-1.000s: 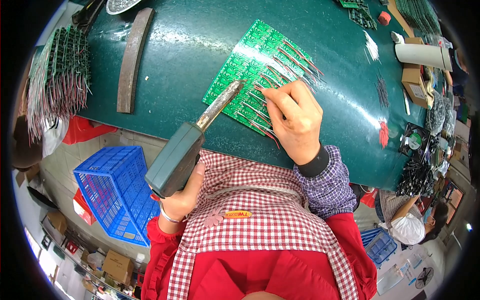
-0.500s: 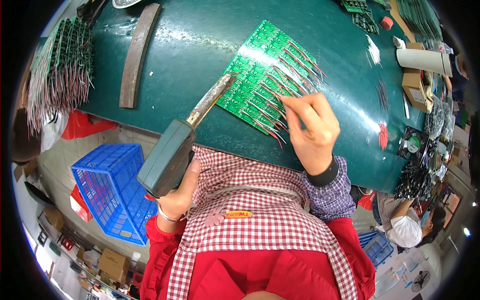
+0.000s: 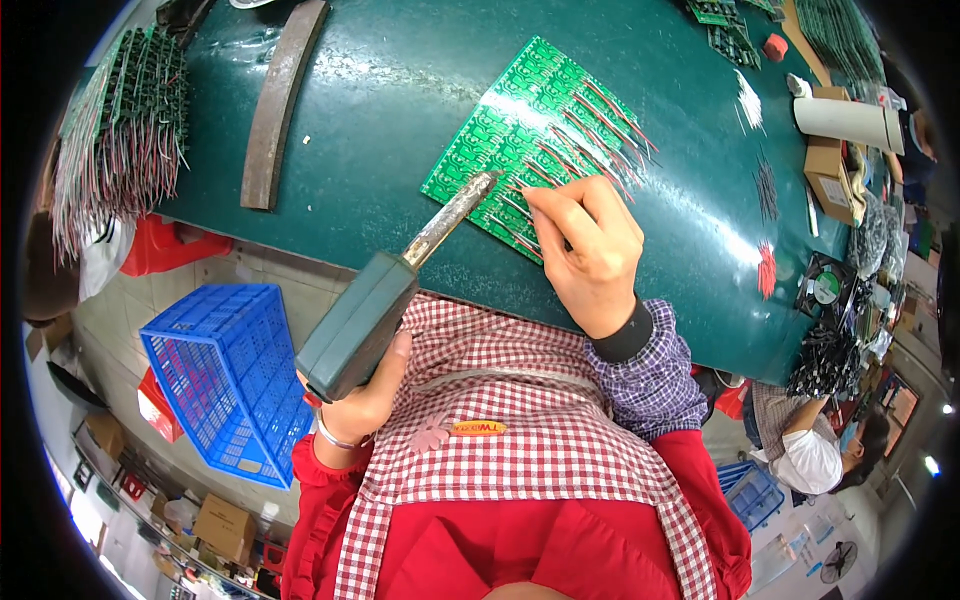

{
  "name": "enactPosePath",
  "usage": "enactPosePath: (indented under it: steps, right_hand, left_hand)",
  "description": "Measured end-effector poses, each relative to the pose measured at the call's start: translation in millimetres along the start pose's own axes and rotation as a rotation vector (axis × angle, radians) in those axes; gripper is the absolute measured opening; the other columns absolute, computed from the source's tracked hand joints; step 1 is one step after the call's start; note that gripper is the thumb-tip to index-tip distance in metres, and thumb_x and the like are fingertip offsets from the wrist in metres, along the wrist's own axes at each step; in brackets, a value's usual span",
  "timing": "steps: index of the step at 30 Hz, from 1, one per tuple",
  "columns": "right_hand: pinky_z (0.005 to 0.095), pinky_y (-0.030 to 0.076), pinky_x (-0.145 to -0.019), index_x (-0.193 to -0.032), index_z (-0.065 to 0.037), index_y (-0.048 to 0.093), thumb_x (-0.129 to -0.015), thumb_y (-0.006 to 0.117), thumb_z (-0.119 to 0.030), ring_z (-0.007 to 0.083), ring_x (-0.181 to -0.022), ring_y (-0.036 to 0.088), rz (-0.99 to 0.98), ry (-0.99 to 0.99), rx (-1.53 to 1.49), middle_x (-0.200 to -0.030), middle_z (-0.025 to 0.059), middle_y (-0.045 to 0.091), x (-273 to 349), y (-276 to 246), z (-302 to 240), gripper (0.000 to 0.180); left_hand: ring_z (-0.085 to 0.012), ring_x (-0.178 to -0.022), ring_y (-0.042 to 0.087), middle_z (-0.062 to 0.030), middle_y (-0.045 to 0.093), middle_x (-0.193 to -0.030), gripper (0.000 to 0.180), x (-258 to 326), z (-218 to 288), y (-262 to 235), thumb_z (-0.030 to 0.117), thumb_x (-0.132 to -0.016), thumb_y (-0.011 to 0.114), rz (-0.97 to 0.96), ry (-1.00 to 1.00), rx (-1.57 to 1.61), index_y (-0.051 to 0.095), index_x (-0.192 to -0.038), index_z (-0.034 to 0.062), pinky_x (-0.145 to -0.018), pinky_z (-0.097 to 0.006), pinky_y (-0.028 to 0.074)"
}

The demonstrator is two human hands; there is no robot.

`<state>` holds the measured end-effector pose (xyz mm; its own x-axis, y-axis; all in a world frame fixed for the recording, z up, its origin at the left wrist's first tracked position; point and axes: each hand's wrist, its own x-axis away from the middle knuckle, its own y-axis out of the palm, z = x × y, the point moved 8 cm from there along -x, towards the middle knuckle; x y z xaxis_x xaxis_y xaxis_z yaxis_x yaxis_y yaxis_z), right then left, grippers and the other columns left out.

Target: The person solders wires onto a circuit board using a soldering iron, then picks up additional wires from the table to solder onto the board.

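On the green tabletop (image 3: 400,130), near its front edge: one green circuit board (image 3: 510,130), a sheet of repeated units, lying askew, with rows of thin red, white and dark leads (image 3: 622,115) along its right side. Left hand (image 3: 365,405): fingers wrapped about the dark green handle of a soldering tool (image 3: 360,322), its worn metal barrel slanting up over the board; whether the tip touches cannot be told. Right hand (image 3: 590,255): thumb and forefinger pinching a fine wire (image 3: 521,188) over the board, just beside the tip; dark cuff at wrist. Left of the board, well apart: one curved brown bar (image 3: 283,105). Farther left: one batch of wired boards (image 3: 125,110), leads hanging down. Right of the board, in a column: loose white wires (image 3: 748,100), dark wires (image 3: 766,188), red wires (image 3: 767,270). Farther right: one white cylinder (image 3: 850,120), lying on its side. On the floor, left: one blue plastic crate (image 3: 235,310), slatted.
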<state>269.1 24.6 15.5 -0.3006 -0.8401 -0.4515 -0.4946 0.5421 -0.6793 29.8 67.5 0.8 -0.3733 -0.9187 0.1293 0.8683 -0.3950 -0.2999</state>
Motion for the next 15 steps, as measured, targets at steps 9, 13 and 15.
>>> enactPosePath:
  steps: [9,13,15]
  right_hand:
    - [0.0347,0.045,-0.057,-0.086,-0.004,0.066,-0.067,0.072,0.005,0.0238,-0.066,0.055,-0.016,0.006,0.002,-0.073,0.0071,0.052,-0.5,1.2,0.8,0.022]
    - [0.0347,0.045,-0.057,-0.086,-0.004,0.066,-0.067,0.072,0.005,0.0237,-0.066,0.055,-0.019,0.002,0.013,-0.073,0.007,0.052,-0.2,1.8,1.8,0.022]
    - [0.0347,0.046,-0.057,-0.086,-0.004,0.066,-0.067,0.071,0.005,0.0236,-0.066,0.055,-0.019,0.001,0.017,-0.073,0.0069,0.052,-0.3,2.2,1.8,0.021]
  left_hand:
    - [-0.0216,-0.066,0.068,-0.0126,0.07,-0.081,0.018,-5.6,7.9,3.5,0.003,-0.074,0.074,-0.026,0.13,-0.11,0.069,-0.09,-0.0031,-0.059,-0.029,0.052]
    - [-0.021,-0.063,0.067,-0.0119,0.069,-0.079,0.017,-5.5,6.5,5.1,0.004,-0.073,0.074,-0.04,0.144,-0.118,0.069,-0.088,-0.0024,-0.058,-0.03,0.051]
    - [-0.0208,-0.063,0.067,-0.0117,0.069,-0.079,0.017,-5.3,5.7,5.9,0.004,-0.073,0.074,-0.044,0.133,-0.123,0.069,-0.088,-0.002,-0.057,-0.03,0.051]
